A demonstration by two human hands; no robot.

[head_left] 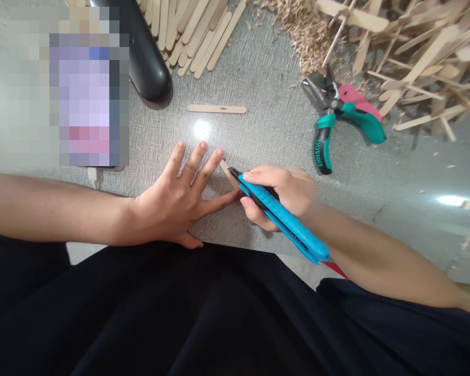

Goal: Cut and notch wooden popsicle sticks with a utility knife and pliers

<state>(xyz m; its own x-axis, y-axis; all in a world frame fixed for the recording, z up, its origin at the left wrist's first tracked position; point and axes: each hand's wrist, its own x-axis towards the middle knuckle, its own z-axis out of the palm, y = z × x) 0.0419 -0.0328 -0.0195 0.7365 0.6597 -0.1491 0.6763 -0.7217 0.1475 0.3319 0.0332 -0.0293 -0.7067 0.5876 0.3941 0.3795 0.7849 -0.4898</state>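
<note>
My right hand (285,193) is closed around a blue utility knife (290,219), its tip pointing up and to the left. Under that tip lies a wooden craft stick (229,175), slanted on the table. My left hand (180,193) rests flat with its fingers spread; the middle and index fingertips touch or sit close to the two ends of this stick. Part of the stick is hidden by the fingers and the knife. Farther up, another craft stick (216,109) with a small dark slot or mark in its middle lies crosswise by itself.
Green-handled pliers (331,112) lie half open at right, over a pink piece (359,99). Behind are wood shavings (305,34) and a heap of loose sticks (423,68). Neat sticks (196,31) lie beside a black case (149,62). At left sits a blurred phone (84,104) with a cable.
</note>
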